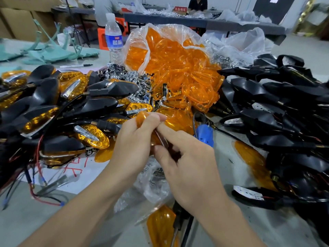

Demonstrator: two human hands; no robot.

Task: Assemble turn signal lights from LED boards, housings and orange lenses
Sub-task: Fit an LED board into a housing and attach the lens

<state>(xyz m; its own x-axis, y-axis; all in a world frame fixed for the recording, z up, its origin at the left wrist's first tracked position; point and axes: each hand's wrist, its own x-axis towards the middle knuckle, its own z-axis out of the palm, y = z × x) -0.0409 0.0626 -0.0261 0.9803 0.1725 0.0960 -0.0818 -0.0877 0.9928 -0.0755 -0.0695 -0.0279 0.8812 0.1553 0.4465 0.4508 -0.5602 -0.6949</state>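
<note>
Both hands meet at the table's middle around one orange lens (142,117). My left hand (135,143) pinches its top edge between thumb and fingers. My right hand (185,157) presses against the same piece from the right, with a thin chrome strip (161,139) showing between the fingers. Most of the lens is hidden by the hands. Behind them an open plastic bag (170,65) spills loose orange lenses. Finished signal lights (53,111), black with orange faces, lie heaped on the left. Black housings (277,107) with LED boards are piled on the right.
A water bottle (114,38) stands behind the left heap. Chrome inserts (128,73) lie beside the bag. A blue tool (204,135) sits just right of my hands. Loose lenses (162,227) and crumpled plastic lie near the front edge. People work at a far table (195,18).
</note>
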